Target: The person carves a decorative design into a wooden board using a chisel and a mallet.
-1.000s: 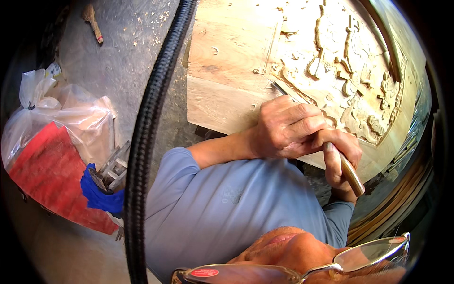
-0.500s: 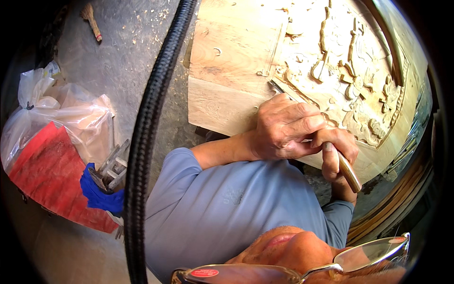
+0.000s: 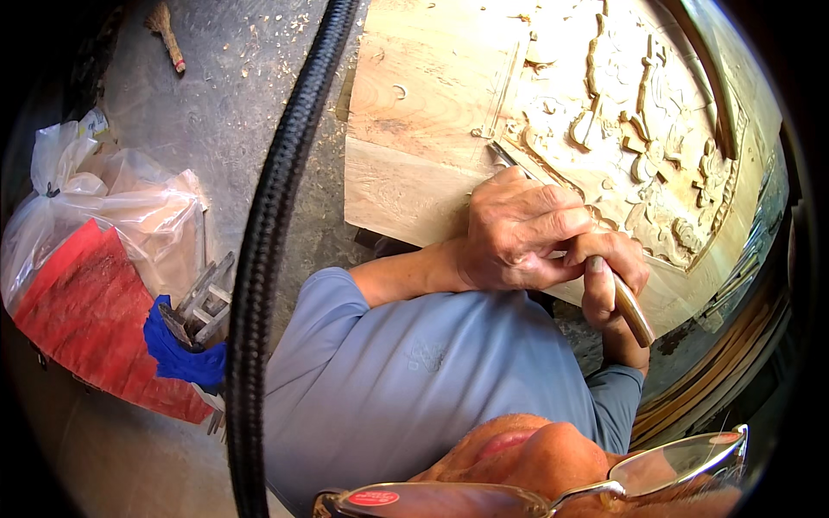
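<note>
A carving chisel slants across the near edge of a pale wooden panel (image 3: 414,112) carved in relief. Its metal tip emerges beyond the knuckles of my left hand (image 3: 525,229), close to the corner of a carved border line. That hand is closed around the front part of the tool and rests at the panel. My right hand (image 3: 611,268) is wrapped around the wooden chisel handle (image 3: 634,312), with the thumb lying along it. The middle of the chisel is hidden by my fingers. Raised figures (image 3: 643,155) fill the panel's right side.
Several tools (image 3: 747,272) lie along the right side, above curved wooden strips (image 3: 721,371). At left are a clear plastic bag (image 3: 129,203), a red sheet (image 3: 95,319) and a blue cloth (image 3: 181,350). A small brush (image 3: 167,36) lies on the floor. A dark braided hose (image 3: 281,181) crosses the view.
The chisel has shifted slightly up and to the left, its tip closer to the border corner. My right hand has moved a little with the handle.
</note>
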Demonstrator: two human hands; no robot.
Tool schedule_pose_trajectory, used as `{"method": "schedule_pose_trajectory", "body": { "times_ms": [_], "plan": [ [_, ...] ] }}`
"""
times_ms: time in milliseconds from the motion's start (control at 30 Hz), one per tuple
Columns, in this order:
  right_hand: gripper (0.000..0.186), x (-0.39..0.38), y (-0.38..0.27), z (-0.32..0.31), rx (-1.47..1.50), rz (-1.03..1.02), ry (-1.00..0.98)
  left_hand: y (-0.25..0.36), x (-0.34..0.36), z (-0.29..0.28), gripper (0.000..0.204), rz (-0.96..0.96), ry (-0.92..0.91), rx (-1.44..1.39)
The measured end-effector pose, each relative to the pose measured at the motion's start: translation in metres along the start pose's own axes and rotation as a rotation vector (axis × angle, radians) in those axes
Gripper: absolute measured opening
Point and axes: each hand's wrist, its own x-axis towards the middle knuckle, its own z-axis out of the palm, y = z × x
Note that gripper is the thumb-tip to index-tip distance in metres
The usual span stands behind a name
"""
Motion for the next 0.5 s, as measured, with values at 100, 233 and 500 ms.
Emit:
{"method": "schedule_pose_trajectory", "body": {
  "times_ms": [100,233,500],
  "plan": [
    [0.018,0.0018,0.0019,0.0000,0.013,-0.002,-0.005,-0.0008,-0.0006,-0.0012,0.035,0.006,-0.011,0.017],
    [0.017,-0.0012,0.0067,0.0015,0.027,0.003,0.014,-0.0031,-0.0019,0.0007,0.037,0.005,-0.007,0.027],
    [0.018,0.0000,0.0060,0.0022,0.032,-0.012,0.012,-0.0039,-0.0044,-0.0002,0.040,0.009,-0.014,0.025]
  ]
}}
